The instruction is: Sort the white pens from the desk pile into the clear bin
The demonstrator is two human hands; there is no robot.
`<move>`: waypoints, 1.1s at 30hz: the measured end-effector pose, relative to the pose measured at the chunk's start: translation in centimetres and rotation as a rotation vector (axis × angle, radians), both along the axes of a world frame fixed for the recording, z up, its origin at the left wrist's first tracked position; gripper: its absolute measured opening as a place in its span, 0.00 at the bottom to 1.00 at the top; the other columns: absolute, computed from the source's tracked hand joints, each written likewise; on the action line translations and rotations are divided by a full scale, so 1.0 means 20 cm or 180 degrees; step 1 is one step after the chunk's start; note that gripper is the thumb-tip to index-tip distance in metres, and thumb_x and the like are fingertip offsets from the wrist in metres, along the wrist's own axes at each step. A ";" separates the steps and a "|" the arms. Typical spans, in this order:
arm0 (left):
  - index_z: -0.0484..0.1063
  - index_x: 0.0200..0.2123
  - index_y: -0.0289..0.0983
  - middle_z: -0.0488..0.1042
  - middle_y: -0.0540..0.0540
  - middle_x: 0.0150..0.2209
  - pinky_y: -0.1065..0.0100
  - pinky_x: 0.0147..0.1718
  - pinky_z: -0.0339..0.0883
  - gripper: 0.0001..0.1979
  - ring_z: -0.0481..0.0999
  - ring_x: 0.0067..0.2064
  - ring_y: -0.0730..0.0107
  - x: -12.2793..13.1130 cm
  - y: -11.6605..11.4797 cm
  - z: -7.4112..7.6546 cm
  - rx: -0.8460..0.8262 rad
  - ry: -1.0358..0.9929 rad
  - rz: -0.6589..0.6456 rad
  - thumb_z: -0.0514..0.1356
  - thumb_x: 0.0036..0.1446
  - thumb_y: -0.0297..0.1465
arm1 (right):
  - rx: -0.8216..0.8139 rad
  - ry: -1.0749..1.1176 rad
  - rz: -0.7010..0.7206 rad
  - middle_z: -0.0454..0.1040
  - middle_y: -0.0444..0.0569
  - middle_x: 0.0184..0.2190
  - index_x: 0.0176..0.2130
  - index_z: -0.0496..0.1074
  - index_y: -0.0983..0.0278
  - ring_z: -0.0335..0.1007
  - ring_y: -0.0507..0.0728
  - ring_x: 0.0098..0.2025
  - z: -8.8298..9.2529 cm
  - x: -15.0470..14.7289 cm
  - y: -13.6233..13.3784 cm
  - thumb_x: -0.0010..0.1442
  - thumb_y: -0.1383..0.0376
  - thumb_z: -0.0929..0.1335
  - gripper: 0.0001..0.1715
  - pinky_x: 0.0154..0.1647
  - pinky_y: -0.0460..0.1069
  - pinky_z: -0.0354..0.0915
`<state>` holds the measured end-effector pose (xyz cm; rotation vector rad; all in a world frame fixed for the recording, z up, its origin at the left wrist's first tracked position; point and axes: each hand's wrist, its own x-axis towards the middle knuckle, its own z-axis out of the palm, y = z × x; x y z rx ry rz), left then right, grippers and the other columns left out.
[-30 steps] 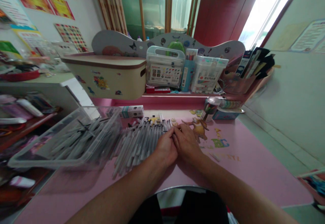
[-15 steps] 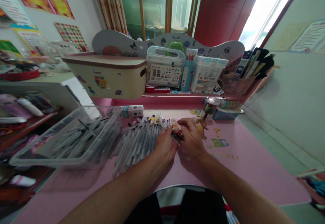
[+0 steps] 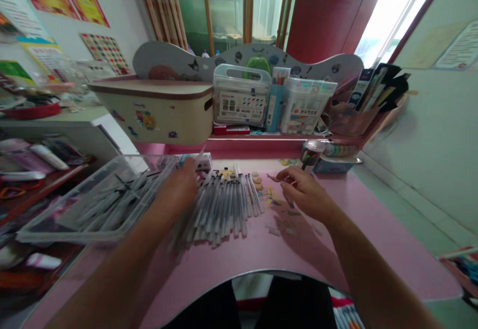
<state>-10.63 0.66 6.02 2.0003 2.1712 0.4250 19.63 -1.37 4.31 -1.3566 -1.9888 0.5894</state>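
Pens (image 3: 220,212) lie fanned on the surface (image 3: 239,259), with more in the bin (image 3: 74,238), so work looks partway. Left hand (image 3: 179,184) (blurred) grasps a pale stick (image 3: 201,154) beside the bin; right hand (image 3: 304,192) curls over the surface, its grip unclear.

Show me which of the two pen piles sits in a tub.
The left pile, inside the clear tub; the right pile lies directly on the pink desk, with no container around it.
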 end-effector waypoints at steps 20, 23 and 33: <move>0.70 0.51 0.29 0.73 0.27 0.47 0.51 0.37 0.71 0.23 0.73 0.50 0.39 0.02 -0.07 -0.11 -0.0012 0.1548 -0.0099 0.39 0.64 0.24 | -0.0930 -0.1591 0.0272 0.73 0.52 0.36 0.40 0.68 0.63 0.68 0.58 0.38 -0.09 0.16 -0.25 0.65 0.66 0.60 0.08 0.37 0.50 0.57; 0.72 0.47 0.29 0.73 0.29 0.45 0.52 0.40 0.70 0.20 0.72 0.49 0.42 0.09 -0.11 -0.08 0.0345 0.1702 -0.0375 0.43 0.63 0.22 | -0.0968 -0.1562 0.0490 0.72 0.51 0.37 0.37 0.68 0.64 0.67 0.57 0.38 -0.10 0.10 -0.27 0.59 0.68 0.65 0.04 0.37 0.49 0.57; 0.74 0.42 0.32 0.75 0.39 0.40 0.57 0.44 0.69 0.10 0.72 0.45 0.55 0.65 -0.34 -0.26 0.0062 0.0781 -0.3045 0.53 0.61 0.24 | -0.0839 -0.1769 0.0389 0.74 0.52 0.33 0.33 0.70 0.65 0.67 0.56 0.35 -0.19 0.06 -0.19 0.58 0.73 0.63 0.07 0.34 0.48 0.53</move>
